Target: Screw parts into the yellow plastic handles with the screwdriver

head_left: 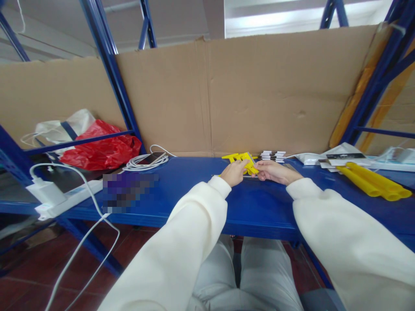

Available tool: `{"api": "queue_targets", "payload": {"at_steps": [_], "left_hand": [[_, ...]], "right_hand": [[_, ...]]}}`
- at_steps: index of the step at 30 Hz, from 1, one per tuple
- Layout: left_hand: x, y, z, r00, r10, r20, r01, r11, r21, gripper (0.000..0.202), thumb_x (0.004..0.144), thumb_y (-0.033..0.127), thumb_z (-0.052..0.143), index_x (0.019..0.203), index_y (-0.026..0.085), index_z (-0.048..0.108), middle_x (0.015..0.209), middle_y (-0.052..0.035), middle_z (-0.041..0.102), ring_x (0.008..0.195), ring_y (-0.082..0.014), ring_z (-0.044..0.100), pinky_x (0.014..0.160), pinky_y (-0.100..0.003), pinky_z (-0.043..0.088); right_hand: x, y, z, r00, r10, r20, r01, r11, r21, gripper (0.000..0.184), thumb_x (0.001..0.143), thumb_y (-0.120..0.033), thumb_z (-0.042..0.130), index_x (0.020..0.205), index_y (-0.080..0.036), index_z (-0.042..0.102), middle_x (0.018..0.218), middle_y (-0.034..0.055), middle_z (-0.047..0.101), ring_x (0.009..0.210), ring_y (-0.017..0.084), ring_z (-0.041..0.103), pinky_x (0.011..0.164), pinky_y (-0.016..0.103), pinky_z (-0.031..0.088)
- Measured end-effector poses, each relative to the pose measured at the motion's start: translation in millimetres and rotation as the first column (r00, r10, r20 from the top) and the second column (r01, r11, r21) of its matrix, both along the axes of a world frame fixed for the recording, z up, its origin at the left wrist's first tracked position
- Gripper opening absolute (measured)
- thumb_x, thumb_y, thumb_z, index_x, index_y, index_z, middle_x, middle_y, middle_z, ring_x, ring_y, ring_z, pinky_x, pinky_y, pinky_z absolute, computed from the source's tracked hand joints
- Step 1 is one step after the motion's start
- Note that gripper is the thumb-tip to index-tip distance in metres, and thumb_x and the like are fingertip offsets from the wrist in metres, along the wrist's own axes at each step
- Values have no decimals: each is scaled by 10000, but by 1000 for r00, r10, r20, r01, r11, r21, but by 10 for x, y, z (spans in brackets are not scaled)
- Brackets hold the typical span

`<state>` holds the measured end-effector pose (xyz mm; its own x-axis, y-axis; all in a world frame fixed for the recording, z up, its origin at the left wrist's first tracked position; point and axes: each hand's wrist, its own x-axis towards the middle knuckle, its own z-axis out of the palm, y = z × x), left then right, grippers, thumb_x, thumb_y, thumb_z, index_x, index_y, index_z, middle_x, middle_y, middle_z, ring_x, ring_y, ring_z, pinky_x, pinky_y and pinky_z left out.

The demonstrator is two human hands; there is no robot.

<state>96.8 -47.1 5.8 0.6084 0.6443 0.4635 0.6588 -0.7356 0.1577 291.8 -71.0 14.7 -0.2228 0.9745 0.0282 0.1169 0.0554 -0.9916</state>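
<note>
Both of my hands meet over the blue shelf top near its back. My left hand (234,172) is closed around the left side of a yellow plastic piece with a grey edge strip (250,165). At the piece's right side, the fingers of my right hand (274,171) are pinched against it. Its exact kind is too small to make out. Just behind my left hand lie more yellow plastic pieces (231,157), some T-shaped. Small stacks of white and black packets (272,155) sit right behind my right hand.
Yellow tubes (372,181) lie at the right beside white packaging (343,151). At the left are a coiled white cable (145,162), a power strip (69,201) and a red plastic bag (102,144). A cardboard panel (275,90) closes off the back between blue posts.
</note>
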Motion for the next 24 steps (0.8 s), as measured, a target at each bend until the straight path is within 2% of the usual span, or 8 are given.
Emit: {"api": "queue_targets", "payload": {"at_steps": [4,11,13,15,17,19,21,24], "left_hand": [[-6,17,-11,1000,-10,-8,10,1000,9,432,996,85,521,1411,153,620,1287,-169,745,1212,-279,724,1071,-415,574],[4,70,-48,999,-45,-21,46,998,31,393,987,98,543,1360,149,659,1258,-156,765,1186,-268,736,1065,-405,581],[11,72,-50,999,-38,-21,39,999,21,404,986,90,543,1371,133,658,1293,-168,757,1211,-269,729,1081,-401,571],[14,73,-50,999,-37,-23,37,999,15,403,990,93,541,1373,128,661,1316,-173,751,1224,-267,726,1090,-398,565],[14,70,-48,999,-40,-26,41,999,10,392,998,105,539,1367,133,669,1322,-169,753,1227,-262,726,1092,-391,562],[14,60,-41,999,-42,-25,42,999,-3,384,1007,116,543,1367,135,674,1344,-167,748,1244,-257,722,1101,-382,554],[15,41,-28,999,-38,-28,37,999,-26,388,1012,117,552,1382,130,671,1383,-168,735,1280,-253,709,1122,-373,538],[19,5,-5,999,-23,-41,20,998,-56,410,1014,112,565,1414,125,658,1434,-164,713,1329,-243,686,1153,-358,514]], "right_hand": [[1,7,-8,1000,-14,4,14,1000,-8,327,822,-385,886,761,-190,630,570,-11,605,477,100,519,465,206,428],[80,93,-27,996,65,69,-64,998,-7,351,871,-398,858,726,-208,602,552,14,614,448,106,517,448,196,467],[156,143,-15,997,-1,82,-1,1000,24,326,880,-385,843,730,-203,617,554,13,606,451,107,515,453,201,466],[282,201,2,979,-150,141,137,986,96,259,900,-329,800,744,-188,648,615,36,653,468,104,520,471,206,458],[461,260,10,883,-378,277,315,917,246,207,902,-233,734,715,-182,662,651,49,681,495,115,531,495,220,443],[673,316,-5,677,-574,462,392,811,433,253,854,-139,691,614,-190,632,614,49,659,565,154,589,561,245,461],[888,363,-45,467,-665,582,392,746,538,263,791,-100,682,559,-203,615,613,55,667,668,205,668,654,275,497],[1139,425,-132,360,-616,701,360,785,504,200,750,-114,696,575,-208,679,665,70,720,751,242,726,712,292,526]]}}
